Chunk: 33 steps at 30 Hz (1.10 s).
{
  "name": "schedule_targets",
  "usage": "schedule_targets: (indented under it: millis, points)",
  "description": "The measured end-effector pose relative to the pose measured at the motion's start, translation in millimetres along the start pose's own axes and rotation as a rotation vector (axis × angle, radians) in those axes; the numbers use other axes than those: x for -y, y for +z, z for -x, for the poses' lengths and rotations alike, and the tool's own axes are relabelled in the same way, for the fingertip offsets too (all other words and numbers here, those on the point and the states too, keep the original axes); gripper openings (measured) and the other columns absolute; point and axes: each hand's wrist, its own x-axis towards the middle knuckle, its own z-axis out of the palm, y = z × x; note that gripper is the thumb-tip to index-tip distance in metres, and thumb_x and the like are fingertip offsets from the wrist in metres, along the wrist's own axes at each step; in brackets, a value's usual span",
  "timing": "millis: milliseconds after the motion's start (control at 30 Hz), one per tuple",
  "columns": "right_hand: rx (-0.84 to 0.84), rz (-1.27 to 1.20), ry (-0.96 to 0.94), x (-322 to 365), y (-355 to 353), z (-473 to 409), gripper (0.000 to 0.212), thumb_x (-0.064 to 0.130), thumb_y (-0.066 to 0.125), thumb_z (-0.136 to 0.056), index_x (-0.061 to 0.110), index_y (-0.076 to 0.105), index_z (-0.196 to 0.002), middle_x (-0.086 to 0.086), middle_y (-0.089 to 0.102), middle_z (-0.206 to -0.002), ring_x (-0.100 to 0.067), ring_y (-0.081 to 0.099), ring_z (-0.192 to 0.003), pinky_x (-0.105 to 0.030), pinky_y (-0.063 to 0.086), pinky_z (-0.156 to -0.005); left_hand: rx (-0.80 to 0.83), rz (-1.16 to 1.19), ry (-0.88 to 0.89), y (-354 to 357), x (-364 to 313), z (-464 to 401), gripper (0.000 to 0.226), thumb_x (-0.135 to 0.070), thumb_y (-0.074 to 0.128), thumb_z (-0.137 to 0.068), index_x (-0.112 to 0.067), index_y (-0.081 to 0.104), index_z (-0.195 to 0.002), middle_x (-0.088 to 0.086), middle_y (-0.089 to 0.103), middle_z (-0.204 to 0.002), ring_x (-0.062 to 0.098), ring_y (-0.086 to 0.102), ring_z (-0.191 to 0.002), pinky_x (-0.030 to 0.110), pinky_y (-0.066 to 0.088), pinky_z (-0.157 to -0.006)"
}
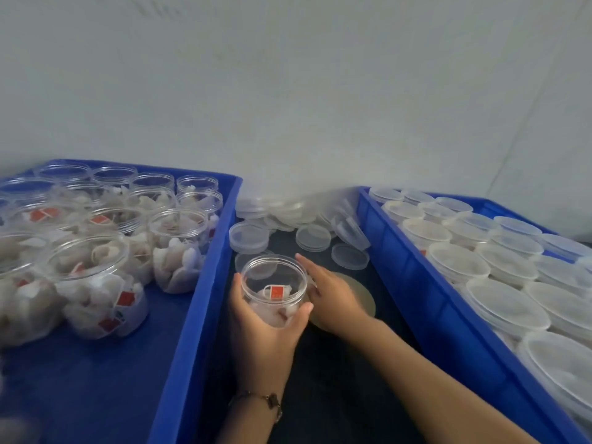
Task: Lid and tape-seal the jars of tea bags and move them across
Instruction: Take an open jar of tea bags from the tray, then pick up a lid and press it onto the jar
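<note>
A clear open jar of tea bags (pixel 274 288) with an orange tag inside stands on the dark table between two blue trays. My left hand (pixel 262 331) grips it from the near side, thumb on the left wall and fingers curled round the right. My right hand (pixel 330 296) lies beside the jar with straight fingers along its right wall, over a tan roll of tape (pixel 363 296) lying flat on the table. Loose clear lids (pixel 314 237) lie in a heap beyond the jar.
The left blue tray (pixel 205 283) holds several open jars of tea bags (pixel 96 283). The right blue tray (pixel 416 270) is packed with several lidded jars (pixel 506 302). A pale wall stands close behind the table.
</note>
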Motion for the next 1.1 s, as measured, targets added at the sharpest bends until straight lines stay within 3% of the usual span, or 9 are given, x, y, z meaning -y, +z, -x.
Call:
schedule_targets:
  millis: [133, 300, 400, 467, 633, 767, 833, 933, 1100]
  points:
    - [0.212, 0.365, -0.143, 2.2, 14.5, -29.3, 0.059, 0.035, 0.046, -0.097, 0.027, 0.022, -0.15, -0.002, 0.02, -0.157, -0.022, 0.025, -0.142, -0.044, 0.031, -0.111, -0.014, 0.014, -0.015, 0.3, 0.5, 2.8, 0.11, -0.044, 0.082, -0.052, -0.025, 0.028, -0.144, -0.016, 0.038, -0.134, -0.005, 0.036, -0.119, 0.012, 0.03, -0.09]
    - [0.323, 0.232, -0.136, 10.2, 25.2, -57.6, 0.058, 0.025, 0.044, -0.099, 0.024, 0.018, -0.151, -0.001, 0.002, -0.16, -0.018, 0.003, -0.146, -0.042, 0.011, -0.118, -0.019, 0.0, -0.03, 1.4, 2.8, 1.7, 0.11, -0.03, 0.089, -0.047, -0.017, 0.036, -0.142, 0.0, 0.047, -0.14, 0.005, 0.041, -0.12, 0.024, 0.034, -0.094]
    - [0.233, -0.271, 0.021, 15.4, 31.7, -61.0, 0.045, 0.015, 0.045, -0.1, 0.014, 0.036, -0.144, -0.004, 0.03, -0.153, -0.015, 0.025, -0.142, -0.018, 0.019, -0.109, -0.019, 0.008, -0.045, 1.7, 3.1, 1.8, 0.111, -0.03, 0.09, -0.045, -0.017, 0.038, -0.142, 0.002, 0.049, -0.139, 0.012, 0.046, -0.123, 0.026, 0.034, -0.094]
    - [0.174, -0.193, 0.018, 17.2, 32.0, -64.3, 0.04, 0.018, 0.045, -0.1, 0.01, 0.043, -0.14, -0.007, 0.042, -0.146, -0.018, 0.038, -0.134, -0.005, 0.028, -0.092, -0.012, 0.002, -0.045, 0.7, 2.9, 2.2, 0.111, -0.03, 0.09, -0.046, -0.017, 0.037, -0.143, 0.002, 0.048, -0.14, 0.017, 0.046, -0.126, 0.03, 0.037, -0.098]
    - [-0.034, 0.006, -0.052, 24.3, -1.8, -55.2, 0.02, 0.018, 0.046, -0.097, 0.014, 0.047, -0.117, -0.01, 0.064, -0.107, -0.027, 0.062, -0.097, -0.039, 0.05, -0.084, 0.003, -0.024, -0.014, 0.3, -1.8, 3.2, 0.112, -0.036, 0.086, -0.046, -0.016, 0.034, -0.143, 0.004, 0.045, -0.141, 0.019, 0.043, -0.129, 0.034, 0.037, -0.1]
    - [-0.5, -0.55, 0.086, 46.0, -50.5, -45.7, 0.023, 0.021, 0.033, -0.101, 0.025, 0.055, -0.098, 0.006, 0.061, -0.078, -0.005, 0.057, -0.067, -0.024, 0.05, -0.06, 0.008, 0.025, -0.079, 0.4, -5.3, 1.5, 0.115, -0.045, 0.082, -0.044, -0.021, 0.031, -0.144, 0.0, 0.043, -0.143, 0.017, 0.041, -0.13, 0.032, 0.034, -0.101]
    - [-0.363, -0.828, 0.18, 57.4, -65.9, -34.7, 0.022, 0.027, 0.041, -0.1, 0.025, 0.057, -0.086, 0.008, 0.057, -0.066, -0.003, 0.048, -0.049, -0.017, 0.041, -0.045, 0.011, 0.024, -0.071, -0.3, -3.9, 0.9, 0.112, -0.039, 0.086, -0.048, -0.022, 0.031, -0.143, -0.001, 0.044, -0.141, 0.017, 0.043, -0.128, 0.033, 0.035, -0.101]
    - [0.058, -0.694, 0.227, 65.6, -60.2, -12.8, 0.031, 0.051, 0.065, -0.082, 0.021, 0.061, -0.09, 0.01, 0.058, -0.073, 0.001, 0.052, -0.054, -0.015, 0.038, -0.049, 0.008, 0.013, -0.059, -0.7, -7.2, -0.3, 0.115, -0.052, 0.084, -0.044, -0.023, 0.032, -0.142, -0.008, 0.046, -0.135, 0.01, 0.047, -0.119, 0.029, 0.042, -0.091]
    - [-0.073, -0.622, 0.095, 63.4, -44.5, -9.3, 0.025, 0.039, 0.077, -0.074, 0.029, 0.061, -0.089, 0.014, 0.062, -0.091, -0.001, 0.057, -0.084, -0.014, 0.041, -0.065, 0.019, 0.006, -0.101, -0.4, -13.5, -1.3, 0.117, -0.066, 0.074, -0.04, -0.029, 0.028, -0.141, -0.009, 0.045, -0.138, 0.001, 0.042, -0.113, 0.015, 0.034, -0.079]
